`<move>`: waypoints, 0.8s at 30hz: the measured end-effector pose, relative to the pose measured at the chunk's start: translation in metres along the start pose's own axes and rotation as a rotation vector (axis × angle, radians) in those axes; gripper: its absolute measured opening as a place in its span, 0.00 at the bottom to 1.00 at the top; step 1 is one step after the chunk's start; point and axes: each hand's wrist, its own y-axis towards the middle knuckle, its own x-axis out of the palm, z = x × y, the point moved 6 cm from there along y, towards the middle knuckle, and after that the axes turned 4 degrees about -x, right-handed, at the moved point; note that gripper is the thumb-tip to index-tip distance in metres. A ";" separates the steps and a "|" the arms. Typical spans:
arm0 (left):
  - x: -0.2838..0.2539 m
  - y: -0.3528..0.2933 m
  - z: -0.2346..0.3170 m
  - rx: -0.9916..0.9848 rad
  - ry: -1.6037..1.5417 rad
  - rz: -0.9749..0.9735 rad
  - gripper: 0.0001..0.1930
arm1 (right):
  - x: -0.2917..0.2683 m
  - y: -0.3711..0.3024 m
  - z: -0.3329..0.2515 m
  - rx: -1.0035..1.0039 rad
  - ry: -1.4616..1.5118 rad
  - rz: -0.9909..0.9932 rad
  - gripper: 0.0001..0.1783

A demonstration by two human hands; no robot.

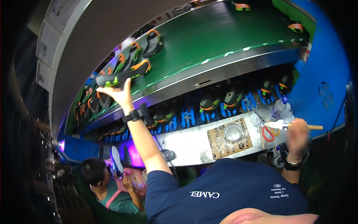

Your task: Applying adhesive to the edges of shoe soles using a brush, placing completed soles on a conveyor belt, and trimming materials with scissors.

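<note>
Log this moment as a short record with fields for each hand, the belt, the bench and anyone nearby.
left hand: raised to the belt, gripping a black shoe sole with orange and green trim
right hand: holds a wooden-handled brush over the bench
belt: green, carries more soles
bench: metal; brown card with a round tin, clear bottle
nearby: a person seated at lower left, in a teal top

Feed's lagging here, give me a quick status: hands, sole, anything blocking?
Left hand gripping black shoe sole on green conveyor belt. Right hand holding glue brush over workbench. More soles close behind; nothing blocking.
</note>
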 end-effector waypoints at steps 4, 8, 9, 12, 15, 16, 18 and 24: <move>0.002 0.018 -0.012 -0.160 -0.054 0.041 0.53 | 0.006 -0.001 -0.001 0.021 0.011 0.045 0.09; -0.031 0.022 -0.010 -0.158 -0.151 0.166 0.32 | 0.028 0.005 -0.006 0.001 0.022 -0.014 0.08; -0.040 0.019 -0.002 -0.162 -0.162 0.253 0.28 | 0.031 0.004 -0.005 0.002 0.046 -0.026 0.08; -0.088 -0.002 0.010 -0.312 -0.318 0.306 0.21 | 0.039 -0.001 -0.005 0.016 0.069 -0.063 0.08; -0.098 -0.048 0.058 -0.370 -0.469 0.222 0.27 | 0.044 -0.002 0.004 0.057 0.071 -0.090 0.08; -0.095 -0.071 0.047 -0.393 -0.396 0.129 0.28 | 0.045 0.010 0.029 0.127 0.042 -0.088 0.08; -0.106 -0.134 0.030 -0.539 -0.252 0.046 0.29 | 0.035 0.008 0.061 0.228 -0.077 -0.077 0.07; -0.040 -0.312 0.032 -1.157 -0.846 -0.271 0.35 | 0.035 -0.012 0.161 0.272 -0.360 -0.247 0.06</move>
